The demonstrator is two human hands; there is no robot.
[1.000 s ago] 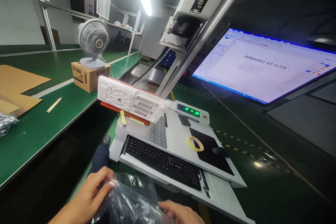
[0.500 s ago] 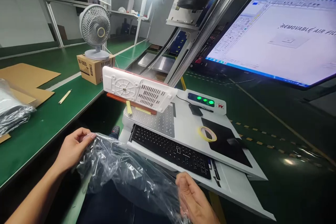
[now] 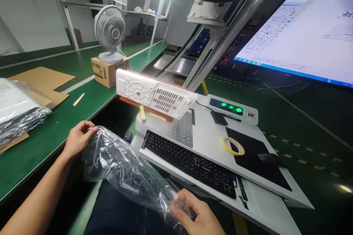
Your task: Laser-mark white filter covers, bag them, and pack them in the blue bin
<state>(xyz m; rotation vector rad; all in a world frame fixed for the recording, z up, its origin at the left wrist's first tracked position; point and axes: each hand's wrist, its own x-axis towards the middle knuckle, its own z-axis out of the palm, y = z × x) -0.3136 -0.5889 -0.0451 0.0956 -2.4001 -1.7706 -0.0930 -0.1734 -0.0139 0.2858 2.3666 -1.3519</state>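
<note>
A clear plastic bag (image 3: 124, 169) is stretched over my lap between both hands. My left hand (image 3: 79, 137) pinches its upper left corner between thumb and fingers. At the bag's lower right end, my right hand (image 3: 193, 211) grips the crumpled plastic, fingers closed. Beyond the bag, a white plastic panel (image 3: 154, 95) with a round grille and rows of slots rests tilted on an orange-red support (image 3: 132, 103), above a perforated metal plate (image 3: 178, 128).
A black keyboard (image 3: 190, 161) lies in front of the plate. Tape (image 3: 232, 146) rests on a black mat (image 3: 256, 161). At left, a green bench (image 3: 62, 117) holds bagged white items (image 3: 19, 114), cardboard (image 3: 46, 77) and a fan (image 3: 110, 31) on a box (image 3: 106, 75). A monitor (image 3: 303, 33) stands right.
The view has turned left, so the surroundings appear farther right. The bag is now stretched more diagonally, and my left hand appears slightly higher. Both hands keep hold of it.
</note>
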